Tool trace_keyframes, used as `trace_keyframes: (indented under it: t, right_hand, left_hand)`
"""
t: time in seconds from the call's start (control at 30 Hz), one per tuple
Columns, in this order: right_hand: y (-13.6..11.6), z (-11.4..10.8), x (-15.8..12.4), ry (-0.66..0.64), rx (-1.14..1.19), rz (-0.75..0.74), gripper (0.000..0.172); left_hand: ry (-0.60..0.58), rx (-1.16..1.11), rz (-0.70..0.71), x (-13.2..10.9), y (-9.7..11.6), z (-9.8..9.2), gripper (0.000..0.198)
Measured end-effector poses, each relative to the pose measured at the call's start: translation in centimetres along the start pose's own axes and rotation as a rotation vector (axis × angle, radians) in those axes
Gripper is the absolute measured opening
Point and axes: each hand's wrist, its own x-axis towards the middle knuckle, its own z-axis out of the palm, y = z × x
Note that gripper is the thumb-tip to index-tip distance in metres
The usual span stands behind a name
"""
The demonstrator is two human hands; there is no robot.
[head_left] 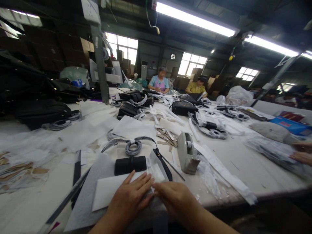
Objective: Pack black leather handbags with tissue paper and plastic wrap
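White sheet [108, 189] under left hand [133, 194]; right hand [175, 195] just alongside

- Flat, rectangular white padding sheet [104, 191]: an even, soft white.
- Cylinder-shaped black piece [123, 165]: solid black.
- Thin, pale grey paper sheet [83, 198]: cloudy grey, lightly mottled.
- Ring-shaped strap coil wrapped in film [133, 152]: dark grey streaked with whitish bands.
- Boxy beige-grey tape dispenser [184, 156]: beige-grey, its roll whitish.
- Loose brown cardboard strips [167, 136]: tan and brown mixed.
- Broad off-white table [239, 165]: off-white.
- Heaped black bags [21, 78]: deep black dotted with gold-coloured glints.
- Flat blue packet [292, 127]: bright blue bearing a red mark.
- One co-worker's clothes [160, 85]: light blue top, pink apron.
- Another co-worker's top [195, 87]: yellow.
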Motion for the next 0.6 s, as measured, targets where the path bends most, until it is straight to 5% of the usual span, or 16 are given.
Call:
trace_keyframes:
  t: [0.17, 0.37, 0.6]
  right_hand:
    - [4.2, -1.9, 5.3, -0.171, -0.075, 0.054, 0.030]
    - [8.4, -0.2, 12.5, -0.419, -0.138, 0.242, 0.039]
    - [11.8, 1.2, 15.7, -0.749, -0.041, 0.301, 0.035]
  left_hand:
    - [-0.017, 0.023, -0.009, 0.1, 0.0, 0.0, 0.044]
    - [-0.011, 0.024, -0.004, 0.1, -0.2, 0.2, 0.045]
    - [0.074, 0.058, 0.057, 0.5, -0.6, 0.0, 0.041]
